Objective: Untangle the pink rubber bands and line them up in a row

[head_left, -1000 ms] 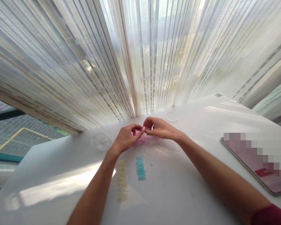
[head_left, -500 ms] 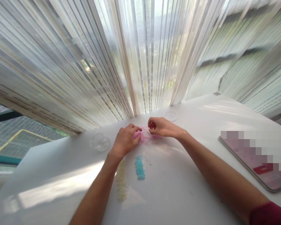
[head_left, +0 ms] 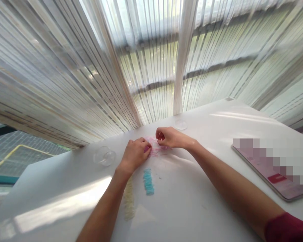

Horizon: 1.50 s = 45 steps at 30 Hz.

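Note:
A loose tangle of thin pink strands lies on the white table between my hands. My left hand rests at its left side, fingers curled toward the thumb, with a pink bit showing between them. On the tangle's right, my right hand is closed in a pinch; whatever its fingertips hold is too small to make out. Nearer to me, short blue pieces lie packed side by side in a row. A longer row of pale yellow pieces is partly hidden by my left forearm.
Left of my left hand sits a clear round container. A clear round lid-like disc lies beyond my right hand. At right is a flat device, partly pixelated. Striped sheer curtains hang along the table's far edge.
The left fingers have closed in more over the pink strands. My right hand stays pinched, slightly nearer the left one. The whole view has shifted a little.

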### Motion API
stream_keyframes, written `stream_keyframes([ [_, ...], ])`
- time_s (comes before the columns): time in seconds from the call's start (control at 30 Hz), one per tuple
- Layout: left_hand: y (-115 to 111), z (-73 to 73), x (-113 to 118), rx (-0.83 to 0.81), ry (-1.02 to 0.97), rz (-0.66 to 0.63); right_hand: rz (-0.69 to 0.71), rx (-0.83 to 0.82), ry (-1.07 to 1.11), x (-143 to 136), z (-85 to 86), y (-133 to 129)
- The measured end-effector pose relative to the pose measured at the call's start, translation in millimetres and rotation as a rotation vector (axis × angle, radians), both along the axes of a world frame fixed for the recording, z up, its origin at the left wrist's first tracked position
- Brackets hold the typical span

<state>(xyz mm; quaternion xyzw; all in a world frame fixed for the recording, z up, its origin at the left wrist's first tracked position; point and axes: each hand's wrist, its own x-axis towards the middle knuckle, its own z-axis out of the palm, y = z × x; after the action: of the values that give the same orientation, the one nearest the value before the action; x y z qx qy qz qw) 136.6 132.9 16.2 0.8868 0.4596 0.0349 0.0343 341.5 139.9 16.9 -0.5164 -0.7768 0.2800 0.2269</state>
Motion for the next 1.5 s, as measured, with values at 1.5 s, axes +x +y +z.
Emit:
stream_keyframes([
  [1.5, 4.4, 0.1, -6.6, 0.049, -0.310, 0.131, 0.000, -0.243, 0.385, -11.1, 2.6, 1.9],
])
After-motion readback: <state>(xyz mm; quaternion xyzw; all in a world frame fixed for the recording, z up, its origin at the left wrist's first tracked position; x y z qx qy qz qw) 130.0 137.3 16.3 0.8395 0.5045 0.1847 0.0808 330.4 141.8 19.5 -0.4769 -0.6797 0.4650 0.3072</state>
